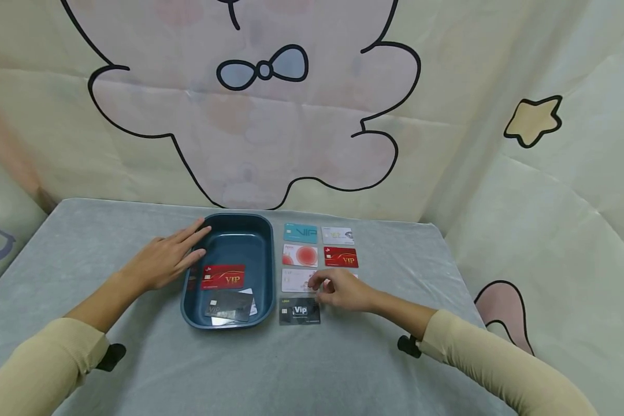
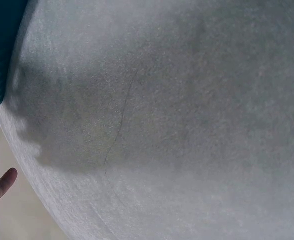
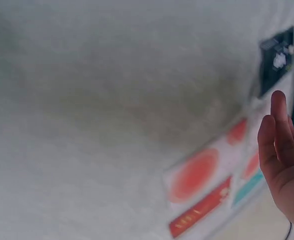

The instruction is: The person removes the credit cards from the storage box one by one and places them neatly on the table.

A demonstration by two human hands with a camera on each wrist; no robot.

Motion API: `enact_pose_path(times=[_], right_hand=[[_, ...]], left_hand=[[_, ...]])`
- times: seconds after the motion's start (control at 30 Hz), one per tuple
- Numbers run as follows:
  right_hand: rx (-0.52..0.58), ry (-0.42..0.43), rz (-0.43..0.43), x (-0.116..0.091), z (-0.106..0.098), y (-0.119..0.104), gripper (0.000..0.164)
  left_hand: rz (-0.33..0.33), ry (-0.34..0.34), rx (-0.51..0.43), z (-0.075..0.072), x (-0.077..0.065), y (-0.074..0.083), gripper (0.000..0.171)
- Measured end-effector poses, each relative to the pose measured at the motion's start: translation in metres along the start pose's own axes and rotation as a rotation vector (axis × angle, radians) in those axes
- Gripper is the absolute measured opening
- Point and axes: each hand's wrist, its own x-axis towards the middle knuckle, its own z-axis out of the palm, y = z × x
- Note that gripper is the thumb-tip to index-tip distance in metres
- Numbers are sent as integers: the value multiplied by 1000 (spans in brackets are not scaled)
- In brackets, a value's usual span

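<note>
My left hand (image 1: 169, 257) lies over the left rim of a dark blue tray (image 1: 265, 231), fingers stretched out across it. Inside the tray are a red VIP card (image 1: 223, 277), a dark grey VIP card (image 1: 230, 305) and a white card partly under the grey one. My right hand (image 1: 343, 290) hovers with loosely bent fingers over the right end of a pale card (image 1: 295, 280), holding nothing. Just below its fingertips is a black Vip card (image 1: 299, 312). A card with a red circle (image 3: 194, 175) is mostly hidden by this hand in the head view.
Farther back in two columns lie a teal VIP card (image 1: 300, 233), a white card (image 1: 338, 236), a card with a coral circle (image 1: 300, 255) and another red VIP card (image 1: 341, 257). Grey cloth (image 1: 395, 358) covers the table, with a printed curtain (image 1: 447, 69) behind.
</note>
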Motion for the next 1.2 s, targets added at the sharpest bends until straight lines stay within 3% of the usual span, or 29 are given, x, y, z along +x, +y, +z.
enact_pose_path(times=[0.2, 0.57, 0.7, 1.2], right_hand=[[76, 53, -17, 17, -17, -26, 31], [266, -32, -25, 59, -50, -80, 44], [339, -90, 14, 71, -46, -92, 49], [357, -257, 131, 105, -11, -99, 56]], left_hand=[[-2, -8, 9, 2, 2, 0, 63], [0, -4, 10, 1, 1, -2, 63], [-5, -5, 10, 0, 1, -3, 63], [-6, -21, 10, -3, 1, -1, 63]])
